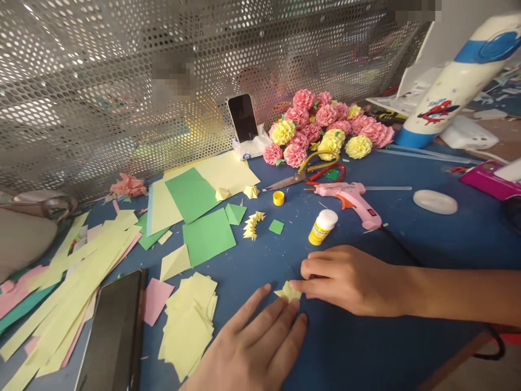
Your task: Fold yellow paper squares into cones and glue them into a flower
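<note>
A small folded piece of pale yellow paper [288, 291] lies on the blue table [366, 347], near the front. My right hand [350, 279] comes in from the right, fingers pressed together on the paper's right side. My left hand [252, 347] lies flat beside it, fingers stretched out, fingertips touching the paper's lower left edge. A stack of yellow paper squares [189, 320] sits just left of my left hand. A row of folded yellow pieces [253, 224] lies further back.
A glue bottle [322, 226], its yellow cap [278, 198], a pink glue gun [350, 201] and scissors [303, 174] lie behind my hands. Pink and yellow paper flowers [325, 130] are piled at the back. A dark phone [112, 331] and paper strips [69, 293] lie left. Green sheets [199, 217] sit in the middle.
</note>
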### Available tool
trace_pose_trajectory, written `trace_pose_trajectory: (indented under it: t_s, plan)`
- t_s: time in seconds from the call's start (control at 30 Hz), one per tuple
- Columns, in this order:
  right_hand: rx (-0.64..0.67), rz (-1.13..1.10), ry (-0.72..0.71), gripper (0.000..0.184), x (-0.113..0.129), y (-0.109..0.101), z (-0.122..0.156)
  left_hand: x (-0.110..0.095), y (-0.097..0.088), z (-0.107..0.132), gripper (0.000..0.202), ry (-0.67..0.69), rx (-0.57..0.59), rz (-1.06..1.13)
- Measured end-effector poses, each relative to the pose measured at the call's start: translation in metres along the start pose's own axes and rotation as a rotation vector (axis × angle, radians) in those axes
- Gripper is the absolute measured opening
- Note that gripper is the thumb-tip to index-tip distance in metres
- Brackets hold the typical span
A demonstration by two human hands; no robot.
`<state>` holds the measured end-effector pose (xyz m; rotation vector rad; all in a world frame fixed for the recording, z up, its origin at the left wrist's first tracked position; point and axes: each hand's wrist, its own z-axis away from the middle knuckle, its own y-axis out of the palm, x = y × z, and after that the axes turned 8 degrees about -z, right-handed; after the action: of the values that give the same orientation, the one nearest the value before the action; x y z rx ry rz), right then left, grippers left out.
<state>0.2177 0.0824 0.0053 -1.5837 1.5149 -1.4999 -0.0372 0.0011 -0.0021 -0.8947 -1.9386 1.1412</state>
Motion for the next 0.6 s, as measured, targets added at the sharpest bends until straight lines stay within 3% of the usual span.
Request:
trace_pose_trajectory:
  t_s: [0.07, 0.17, 0.3, 0.4, 0.5, 0.6]
  plan:
    - [0.038, -0.057, 0.045, 0.031, 0.001, -0.002, -0.005, 0.004, -0.008, -0.004, 0.04, 0.053, 0.074, 0.013]
    - [0.05, -0.207, 0.185, 0.022, 0.001, -0.006, -0.017, 0.006, -0.015, -0.006, 0.04, 0.054, 0.094, 0.009]
    - [0.13, -0.292, 0.278, 0.009, 0.0, -0.014, -0.036, 0.002, -0.015, -0.005, 0.041, 0.06, 0.071, -0.038]
    - [0.179, -0.34, 0.278, 0.004, 0.002, -0.019, -0.043, 0.0, -0.015, -0.004, 0.037, 0.02, -0.028, -0.018]
    - [0.116, -0.37, 0.147, 0.005, 0.006, -0.021, -0.041, -0.001, -0.018, -0.002, 0.034, -0.163, -0.166, 0.114]
    - [0.009, -0.139, -0.166, 0.017, 0.008, -0.017, -0.031, 0.0, -0.02, 0.001, 0.032, -0.333, -0.176, 0.24]
